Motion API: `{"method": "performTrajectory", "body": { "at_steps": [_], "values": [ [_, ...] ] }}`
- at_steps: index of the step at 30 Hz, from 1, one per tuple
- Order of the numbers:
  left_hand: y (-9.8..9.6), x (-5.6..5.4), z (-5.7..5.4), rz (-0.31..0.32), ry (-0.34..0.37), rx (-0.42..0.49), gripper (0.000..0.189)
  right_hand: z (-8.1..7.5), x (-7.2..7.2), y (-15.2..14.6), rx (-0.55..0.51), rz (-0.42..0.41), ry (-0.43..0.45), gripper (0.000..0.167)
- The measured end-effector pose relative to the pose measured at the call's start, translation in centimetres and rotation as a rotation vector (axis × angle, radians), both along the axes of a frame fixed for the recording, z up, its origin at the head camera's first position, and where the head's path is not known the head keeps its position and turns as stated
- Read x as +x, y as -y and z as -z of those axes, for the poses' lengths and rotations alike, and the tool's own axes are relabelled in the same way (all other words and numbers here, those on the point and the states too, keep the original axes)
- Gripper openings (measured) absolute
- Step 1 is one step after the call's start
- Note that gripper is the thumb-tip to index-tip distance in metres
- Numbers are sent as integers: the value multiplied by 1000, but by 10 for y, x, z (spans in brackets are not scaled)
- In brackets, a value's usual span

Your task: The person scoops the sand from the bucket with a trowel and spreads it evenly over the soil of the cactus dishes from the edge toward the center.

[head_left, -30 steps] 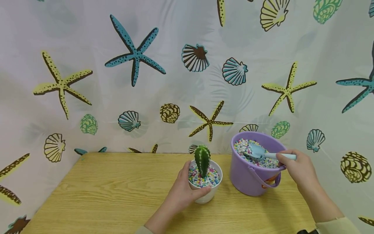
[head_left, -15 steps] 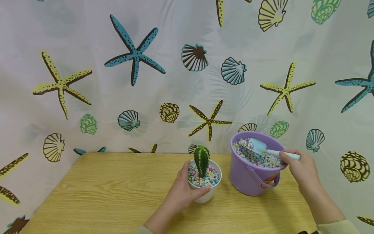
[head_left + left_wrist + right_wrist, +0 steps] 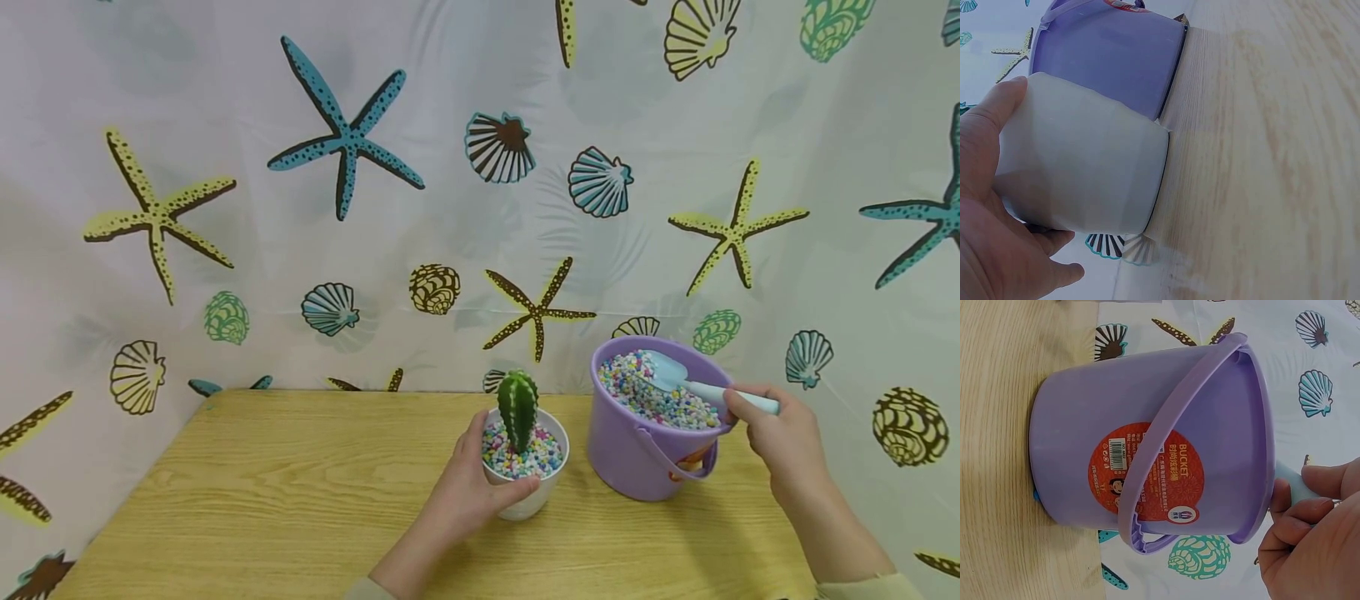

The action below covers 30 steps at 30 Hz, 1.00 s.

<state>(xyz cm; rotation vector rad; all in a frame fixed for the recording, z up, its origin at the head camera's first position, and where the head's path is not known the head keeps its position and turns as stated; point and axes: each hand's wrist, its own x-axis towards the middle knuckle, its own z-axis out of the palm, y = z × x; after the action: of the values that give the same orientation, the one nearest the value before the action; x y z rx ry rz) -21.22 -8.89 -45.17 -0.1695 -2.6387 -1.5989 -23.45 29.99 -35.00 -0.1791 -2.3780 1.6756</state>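
A small green cactus (image 3: 517,412) stands in a white flowerpot (image 3: 527,502) filled with multicoloured pebbles. My left hand (image 3: 468,492) holds this pot, thumb across its near side and fingers round its left; the left wrist view shows its smooth white wall close up. To the right, a purple bucket (image 3: 630,462) contains more of the same pebbles (image 3: 645,398). Inside its rim lies the pale blue blade of a hand trowel (image 3: 666,372), low over the pebbles. My right hand (image 3: 780,429) pinches the trowel's handle at the bucket's right rim.
The wooden table (image 3: 285,492) extends left of the pot. A white curtain (image 3: 420,208) printed with starfish and shells hangs close behind and at both sides. The bucket's handle (image 3: 1147,456) hangs down over a red label (image 3: 1110,472).
My right hand has shifted slightly right, drawing the trowel along. Its blade, lower among the pebbles a second ago, now sits nearer the bucket's back wall. My left hand and the pot stay put.
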Motion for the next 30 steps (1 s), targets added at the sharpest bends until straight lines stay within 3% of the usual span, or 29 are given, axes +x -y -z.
{"method": "performTrajectory", "body": {
  "at_steps": [16, 30],
  "values": [
    [0, 2, 0, 4, -10, 4, 128, 4, 6, -3, -180, -13, -12, 6],
    [-1, 1, 1, 0, -4, -4, 128, 3, 13, -3, -250, -45, -41, 7]
  ]
}}
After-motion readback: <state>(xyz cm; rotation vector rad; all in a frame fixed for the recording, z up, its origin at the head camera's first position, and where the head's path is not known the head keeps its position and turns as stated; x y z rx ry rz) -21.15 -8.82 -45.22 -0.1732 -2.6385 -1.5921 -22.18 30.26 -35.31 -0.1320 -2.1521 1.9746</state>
